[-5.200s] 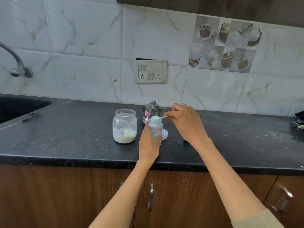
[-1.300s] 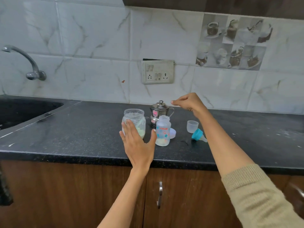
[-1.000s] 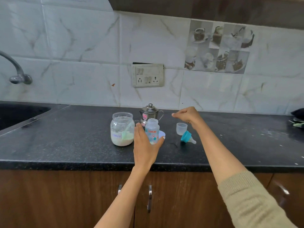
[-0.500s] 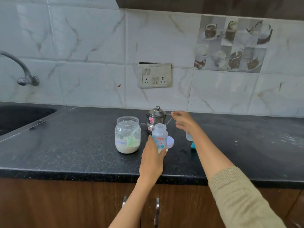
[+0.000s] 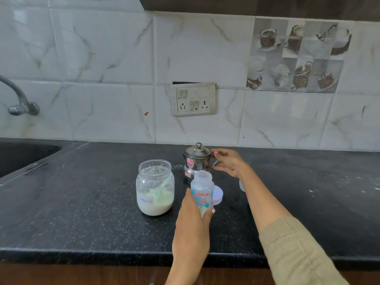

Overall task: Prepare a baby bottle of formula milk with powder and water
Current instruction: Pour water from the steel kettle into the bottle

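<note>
My left hand (image 5: 191, 229) grips the lower half of the open baby bottle (image 5: 202, 190), which stands on the black counter (image 5: 82, 212) with pale powder at its bottom. Behind it stands a small steel jug (image 5: 195, 159) with its lid on. My right hand (image 5: 230, 163) reaches to the jug's thin handle, thumb above and fingertips below, pinching it. Left of the bottle is the open formula jar (image 5: 155, 188), about a third full of powder, with a scoop inside.
A white jar lid (image 5: 218, 195) lies flat just right of the bottle. A clear cap (image 5: 241, 185) shows partly behind my right forearm. A sink (image 5: 20, 155) and tap (image 5: 18, 99) are at the far left. A socket plate (image 5: 193, 99) is on the tiled wall.
The scoop went from my right hand into the jar. My left hand let go of the bottle, then gripped it again. My right hand came down to the jug's handle.
</note>
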A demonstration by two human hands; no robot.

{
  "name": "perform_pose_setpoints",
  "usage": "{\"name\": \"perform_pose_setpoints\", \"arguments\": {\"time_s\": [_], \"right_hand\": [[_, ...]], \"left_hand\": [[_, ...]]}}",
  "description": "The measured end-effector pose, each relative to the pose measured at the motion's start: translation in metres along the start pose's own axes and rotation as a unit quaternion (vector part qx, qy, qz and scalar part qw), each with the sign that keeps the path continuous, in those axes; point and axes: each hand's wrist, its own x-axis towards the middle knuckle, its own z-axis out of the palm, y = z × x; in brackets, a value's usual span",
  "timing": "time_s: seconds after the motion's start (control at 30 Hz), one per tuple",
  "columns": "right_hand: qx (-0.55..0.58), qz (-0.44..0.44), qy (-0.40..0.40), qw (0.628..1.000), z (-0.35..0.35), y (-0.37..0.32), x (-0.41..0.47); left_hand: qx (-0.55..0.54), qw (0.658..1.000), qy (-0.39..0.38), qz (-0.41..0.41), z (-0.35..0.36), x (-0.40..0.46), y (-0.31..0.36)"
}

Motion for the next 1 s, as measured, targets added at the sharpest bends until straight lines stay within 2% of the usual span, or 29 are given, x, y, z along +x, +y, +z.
{"name": "perform_pose_setpoints", "arguments": {"time_s": [0.17, 0.33, 0.5, 0.63, 0.9, 1.0], "right_hand": [[-0.017, -0.041, 0.008, 0.999, -0.001, 0.001, -0.007], [-0.052, -0.085, 0.074, 0.992, 0.01, 0.003, -0.013], [-0.074, -0.093, 0.128, 0.985, 0.016, 0.004, -0.019], [-0.049, -0.1, 0.159, 0.981, 0.008, -0.014, -0.031], [-0.074, -0.148, 0.148, 0.975, -0.033, -0.095, -0.075], [-0.083, -0.127, 0.134, 0.979, -0.043, -0.094, -0.132]], "left_hand": [[0.007, 1.0, -0.001, -0.011, -0.002, -0.001, 0.003], [0.008, 1.0, 0.002, -0.01, -0.002, -0.001, 0.004], [0.013, 1.0, 0.004, -0.02, 0.0, 0.0, 0.001], [0.015, 1.0, 0.009, -0.012, 0.001, 0.0, -0.003], [0.009, 1.0, 0.011, -0.014, 0.005, 0.01, 0.004], [0.025, 1.0, 0.003, -0.016, -0.005, -0.014, 0.006]]}}
